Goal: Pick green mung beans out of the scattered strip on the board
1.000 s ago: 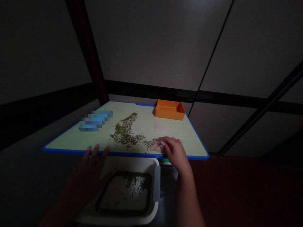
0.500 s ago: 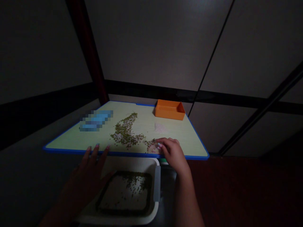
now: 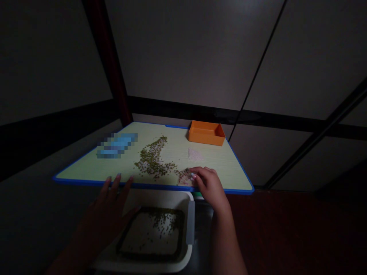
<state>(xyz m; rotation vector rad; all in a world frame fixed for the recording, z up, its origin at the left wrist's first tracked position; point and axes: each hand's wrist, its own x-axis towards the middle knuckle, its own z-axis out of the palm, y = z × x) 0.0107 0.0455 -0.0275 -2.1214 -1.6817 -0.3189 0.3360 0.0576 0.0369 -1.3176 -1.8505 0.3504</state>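
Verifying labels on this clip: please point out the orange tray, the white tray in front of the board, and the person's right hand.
orange tray [image 3: 205, 137], head view, on its front wall
white tray [image 3: 157, 198], head view, on its wide far rim
right hand [image 3: 210, 187], head view, on the back of the hand

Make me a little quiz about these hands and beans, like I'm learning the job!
1. Which is nearer the orange rectangular plastic tray: A) the left hand, or B) the right hand?
2. True or false: the white plastic tray with a dark inner base has small green beans in it.
3. Fill in the word: in the head camera's view, the blurred blue object on the pale green board with a blue rim lies to the ____ of the trail of beans.

Key: 1 B; 2 true; 3 left.
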